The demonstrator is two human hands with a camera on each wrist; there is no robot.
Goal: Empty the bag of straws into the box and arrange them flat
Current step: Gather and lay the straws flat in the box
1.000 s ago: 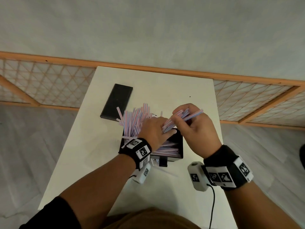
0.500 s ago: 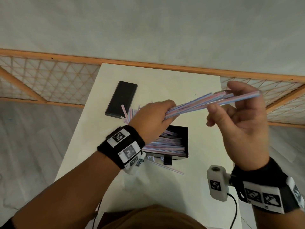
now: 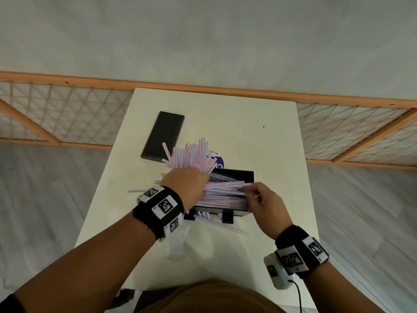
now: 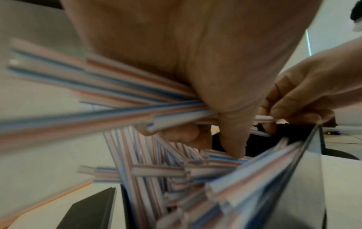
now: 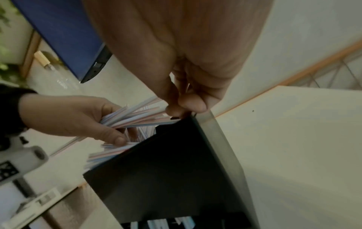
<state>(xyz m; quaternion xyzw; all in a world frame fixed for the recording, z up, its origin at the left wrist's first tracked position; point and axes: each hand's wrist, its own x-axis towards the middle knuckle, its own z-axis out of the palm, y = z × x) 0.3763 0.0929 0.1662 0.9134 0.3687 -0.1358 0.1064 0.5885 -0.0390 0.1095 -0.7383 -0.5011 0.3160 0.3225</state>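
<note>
On the white table [image 3: 259,132] your left hand [image 3: 184,184] grips a bundle of straws [image 3: 222,188] over the box [image 3: 247,176], your right hand [image 3: 265,203] pinches their tips; they are light and slippery, so hold mid-length.

White bench [image 3: 259,141] against orange wood lattice railing [image 3: 67,118]. Black flat rectangular lid [image 3: 163,135] lies on bench far left. Grey plank floor [image 3: 40,199] both sides. Blue panel [image 5: 58,31] in right wrist view.

Both hands [image 3: 185,184] [image 3: 266,204] hold straws [image 3: 223,188] over the box [image 3: 248,175].
</note>
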